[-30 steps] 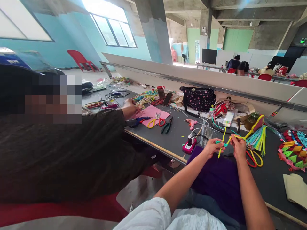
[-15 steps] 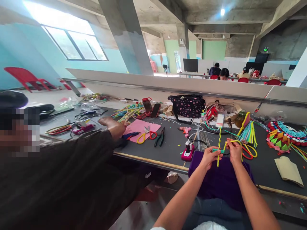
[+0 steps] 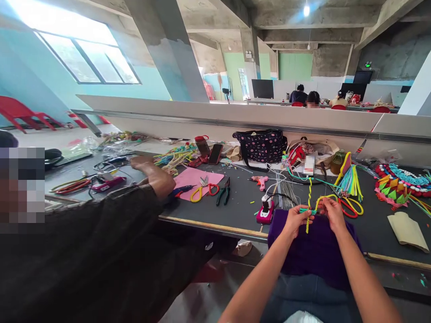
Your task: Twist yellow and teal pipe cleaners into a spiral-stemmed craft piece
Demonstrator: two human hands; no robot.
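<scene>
The purple cloth (image 3: 311, 255) lies below the 2 hands. The left hand (image 3: 293, 223) pinches a teal piece (image 3: 304, 210) where it crosses a twisted yellow strand (image 3: 310, 192). The teal piece runs sideways, towards the right hand (image 3: 333, 216); the twisted strand's long axis runs away from the body, its near end poking out below the left fingers. The right hand has its fingertips drawn together at a bent yellow strand (image 3: 326, 196), just right of the crossing; the exact grip is hard to tell. The left hand is nearer the crossing. Beyond, on the bench (image 3: 235, 215), sit a pink glue gun (image 3: 260, 181) and a dotted bag (image 3: 261, 147).
</scene>
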